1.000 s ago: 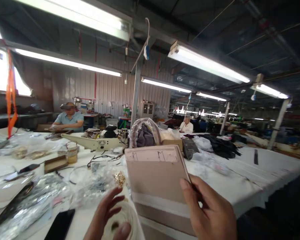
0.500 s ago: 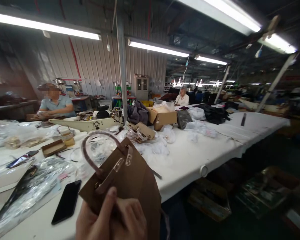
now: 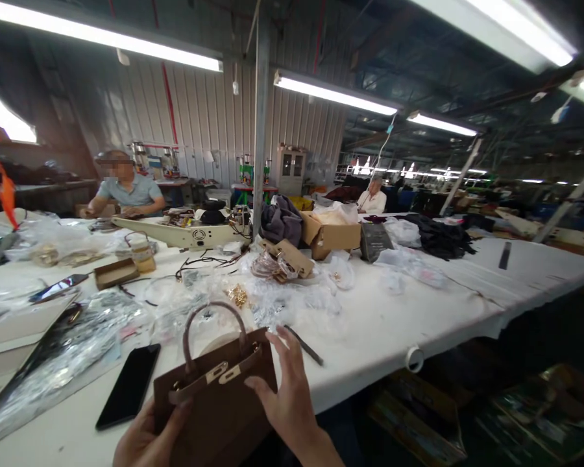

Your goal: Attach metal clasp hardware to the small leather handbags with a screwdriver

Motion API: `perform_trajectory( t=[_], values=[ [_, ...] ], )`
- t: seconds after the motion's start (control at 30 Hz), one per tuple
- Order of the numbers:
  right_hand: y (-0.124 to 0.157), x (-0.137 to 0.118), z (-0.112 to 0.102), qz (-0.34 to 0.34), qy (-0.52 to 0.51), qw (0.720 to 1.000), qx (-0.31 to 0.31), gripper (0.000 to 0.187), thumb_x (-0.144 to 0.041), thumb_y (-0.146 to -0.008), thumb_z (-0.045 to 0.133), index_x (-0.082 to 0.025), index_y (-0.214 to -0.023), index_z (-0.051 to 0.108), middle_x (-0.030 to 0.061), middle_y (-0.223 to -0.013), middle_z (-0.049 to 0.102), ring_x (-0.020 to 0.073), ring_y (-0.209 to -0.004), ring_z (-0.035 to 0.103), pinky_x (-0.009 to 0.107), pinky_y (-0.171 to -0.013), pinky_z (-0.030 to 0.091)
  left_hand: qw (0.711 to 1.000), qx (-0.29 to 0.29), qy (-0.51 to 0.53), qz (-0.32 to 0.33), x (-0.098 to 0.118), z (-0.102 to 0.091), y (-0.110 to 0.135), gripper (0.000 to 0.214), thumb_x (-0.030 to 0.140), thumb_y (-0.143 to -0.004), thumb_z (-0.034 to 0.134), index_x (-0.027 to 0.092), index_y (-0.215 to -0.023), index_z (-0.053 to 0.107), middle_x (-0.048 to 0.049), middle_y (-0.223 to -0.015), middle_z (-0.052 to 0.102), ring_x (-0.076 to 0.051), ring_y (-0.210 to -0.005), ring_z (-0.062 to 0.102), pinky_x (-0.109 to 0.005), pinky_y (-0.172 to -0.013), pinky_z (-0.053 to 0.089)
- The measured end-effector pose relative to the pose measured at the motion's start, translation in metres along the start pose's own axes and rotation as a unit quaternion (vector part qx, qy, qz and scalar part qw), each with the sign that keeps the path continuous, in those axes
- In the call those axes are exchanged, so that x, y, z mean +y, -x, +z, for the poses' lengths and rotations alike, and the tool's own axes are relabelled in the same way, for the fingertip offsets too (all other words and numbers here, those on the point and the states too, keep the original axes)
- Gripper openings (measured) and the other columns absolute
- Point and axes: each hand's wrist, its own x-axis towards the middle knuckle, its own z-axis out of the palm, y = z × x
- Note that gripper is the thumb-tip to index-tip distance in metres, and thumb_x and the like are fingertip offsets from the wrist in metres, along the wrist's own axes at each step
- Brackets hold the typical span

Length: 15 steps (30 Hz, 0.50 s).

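A small brown handbag [image 3: 219, 402] with a curved handle and metal clasp stands upright at the near edge of the white table [image 3: 370, 324]. My left hand [image 3: 148, 441] grips its lower left side, thumb on the front. On its right side rests my right hand [image 3: 285, 389], fingers spread and touching the bag's edge. A black phone [image 3: 129, 386] lies flat just left of the bag.
Clear plastic bags [image 3: 73, 350], gold hardware [image 3: 236, 295], a jar [image 3: 141, 253] and cardboard boxes [image 3: 328, 237] crowd the table. A person in a blue shirt [image 3: 126, 191] sits at the far left, another person [image 3: 372, 198] farther back. Boxes [image 3: 413, 415] lie on the floor at right.
The bag has gone from tilted in one hand to upright, facing me. My right hand has come in against its right side. The view shifted slightly left.
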Motion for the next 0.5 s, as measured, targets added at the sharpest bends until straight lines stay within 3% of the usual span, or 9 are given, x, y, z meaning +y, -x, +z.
perform_trajectory(
  t=[0.03,0.1,0.23,0.5],
  values=[
    [-0.008,0.004,0.000,0.015,-0.030,0.998,-0.044,0.070,-0.020,-0.093,0.082,-0.032,-0.156,0.053,0.0131,-0.160,0.051,0.0366,-0.149,0.050,0.053,-0.123,0.047,1.000,-0.011,0.009,-0.001,0.000,0.005,0.001,0.082,0.061,-0.064,0.100,0.028,-0.133,0.072,-0.0058,-0.115,0.085,-0.039,-0.106,0.081,-0.041,-0.079,0.069],
    [-0.023,0.009,0.002,0.033,-0.093,0.990,-0.105,0.059,-0.020,-0.094,0.081,-0.032,-0.147,0.060,0.0096,-0.150,0.060,0.0315,-0.139,0.058,0.045,-0.118,0.051,0.999,-0.026,0.020,0.003,0.002,0.014,0.001,0.080,0.058,-0.065,0.101,0.025,-0.133,0.072,-0.0078,-0.117,0.085,-0.037,-0.106,0.080,-0.039,-0.081,0.068],
    [-0.038,0.020,0.006,0.061,-0.144,0.979,-0.127,0.024,-0.022,-0.099,0.070,-0.027,-0.123,0.072,0.0063,-0.116,0.072,0.0261,-0.108,0.068,0.036,-0.096,0.055,0.997,-0.047,0.002,0.063,0.006,0.021,-0.001,0.075,0.054,-0.073,0.097,0.019,-0.134,0.072,-0.0134,-0.127,0.081,-0.037,-0.117,0.076,-0.040,-0.092,0.064],
    [-0.044,0.033,0.030,0.114,-0.211,0.956,-0.172,0.019,-0.028,-0.101,0.068,-0.024,-0.119,0.073,0.0063,-0.113,0.075,0.0261,-0.103,0.069,0.036,-0.097,0.053,0.957,0.118,-0.139,0.227,-0.004,0.017,-0.015,0.076,0.051,-0.087,0.085,0.018,-0.147,0.054,-0.0177,-0.141,0.070,-0.033,-0.133,0.067,-0.045,-0.115,0.051]
  ],
)
